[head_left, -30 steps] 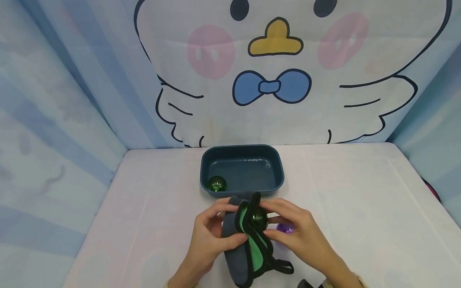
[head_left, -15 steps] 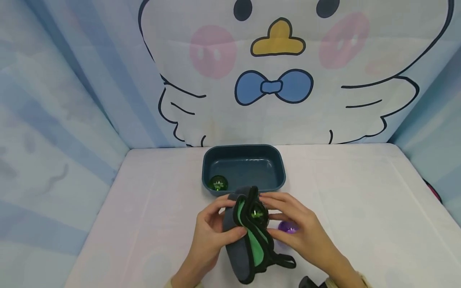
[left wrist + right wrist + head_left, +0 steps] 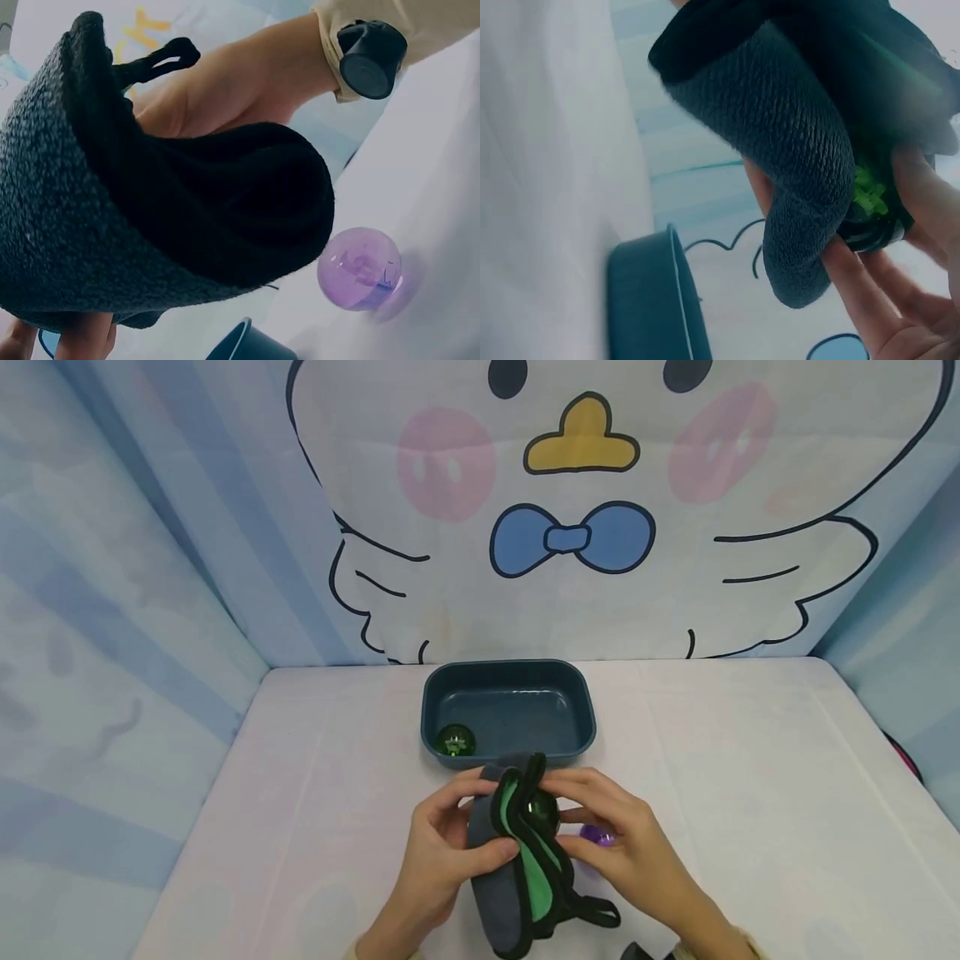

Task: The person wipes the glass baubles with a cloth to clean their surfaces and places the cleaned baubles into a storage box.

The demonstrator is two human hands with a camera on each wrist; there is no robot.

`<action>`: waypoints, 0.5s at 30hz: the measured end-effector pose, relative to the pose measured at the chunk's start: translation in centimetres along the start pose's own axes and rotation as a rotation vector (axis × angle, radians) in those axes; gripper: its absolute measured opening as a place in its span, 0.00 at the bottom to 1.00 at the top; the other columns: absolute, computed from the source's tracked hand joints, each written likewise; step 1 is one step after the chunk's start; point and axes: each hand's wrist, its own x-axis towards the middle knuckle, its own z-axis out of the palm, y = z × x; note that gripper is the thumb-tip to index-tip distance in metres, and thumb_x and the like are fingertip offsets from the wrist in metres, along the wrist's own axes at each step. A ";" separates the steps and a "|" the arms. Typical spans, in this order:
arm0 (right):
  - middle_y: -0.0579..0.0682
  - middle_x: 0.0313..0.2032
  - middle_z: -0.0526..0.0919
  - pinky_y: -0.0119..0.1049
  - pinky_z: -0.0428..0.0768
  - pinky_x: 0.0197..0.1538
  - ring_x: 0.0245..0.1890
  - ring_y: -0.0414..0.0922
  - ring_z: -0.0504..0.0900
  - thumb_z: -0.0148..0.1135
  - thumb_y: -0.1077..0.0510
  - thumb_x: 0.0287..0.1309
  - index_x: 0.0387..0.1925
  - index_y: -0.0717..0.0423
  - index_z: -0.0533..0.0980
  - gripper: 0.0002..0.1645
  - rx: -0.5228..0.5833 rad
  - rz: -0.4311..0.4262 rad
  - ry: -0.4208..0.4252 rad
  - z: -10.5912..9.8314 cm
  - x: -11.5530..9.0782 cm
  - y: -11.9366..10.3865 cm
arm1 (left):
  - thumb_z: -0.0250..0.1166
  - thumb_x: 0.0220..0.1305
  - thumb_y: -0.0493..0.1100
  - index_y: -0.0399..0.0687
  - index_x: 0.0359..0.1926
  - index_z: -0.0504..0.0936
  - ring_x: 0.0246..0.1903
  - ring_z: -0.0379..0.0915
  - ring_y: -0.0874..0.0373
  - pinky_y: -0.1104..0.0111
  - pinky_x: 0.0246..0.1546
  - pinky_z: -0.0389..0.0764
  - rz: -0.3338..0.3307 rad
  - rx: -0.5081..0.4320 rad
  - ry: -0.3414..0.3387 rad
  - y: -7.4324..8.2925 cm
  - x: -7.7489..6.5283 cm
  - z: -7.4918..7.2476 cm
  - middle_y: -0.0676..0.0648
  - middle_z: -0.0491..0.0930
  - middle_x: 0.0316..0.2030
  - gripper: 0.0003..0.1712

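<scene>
A grey fabric piece [image 3: 498, 897] with black edging, a green lining and a black hanging loop is folded between both hands. My left hand [image 3: 446, 852] grips its left side, thumb on the green lining near the edge. On the other side, my right hand [image 3: 626, 835] holds a see-through green ball [image 3: 546, 810] against the fabric. In the right wrist view, fingers and thumb curl round that ball, and a bright green shape [image 3: 870, 191] shows inside it. Part of the ball is covered by the fabric. Behind the right fingers lies a see-through purple ball [image 3: 360, 268] on the table.
Beyond the hands stands a dark teal basin [image 3: 510, 664], with another green ball [image 3: 455, 740] at its near left corner. A white cloth covers the table [image 3: 750, 777]. A printed curtain [image 3: 570, 602] hangs behind, with more curtains at both sides.
Both hands keep their hold on the fabric and green ball. They shifted slightly, first up and then back down, with the ball turning or tilting a little. The basin and its ball stayed put.
</scene>
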 end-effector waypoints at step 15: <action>0.54 0.58 0.77 0.27 0.77 0.60 0.61 0.41 0.74 0.72 0.79 0.42 0.59 0.57 0.77 0.40 -0.104 -0.029 -0.034 -0.3 0.3 -0.5 | 0.76 0.47 0.29 0.35 0.55 0.78 0.60 0.69 0.46 0.65 0.58 0.78 0.010 0.114 0.054 0.2 0.1 0.1 0.39 0.72 0.62 0.31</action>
